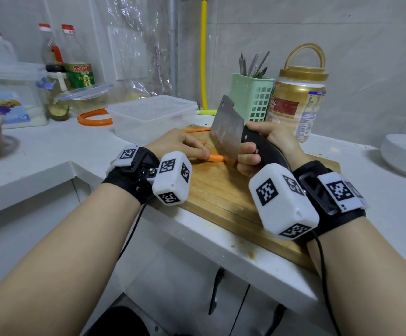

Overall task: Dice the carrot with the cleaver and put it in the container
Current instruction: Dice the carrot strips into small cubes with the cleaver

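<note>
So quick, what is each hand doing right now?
Left hand: fingers pressing down on the carrot piece on the cutting board, holding it steady.
Right hand: closed round the cleaver handle.

A broad steel cleaver blade [226, 131], dull and smeared, with a smooth black plastic handle [260, 146]. Beneath it, a tan wooden cutting board [216, 190] — visible grain, matt. A translucent frosted plastic container [151, 115] sits on a glossy white counter [51, 151]. Black fabric wrist straps [129, 175] carry white matt plastic marker blocks [173, 181].
</note>
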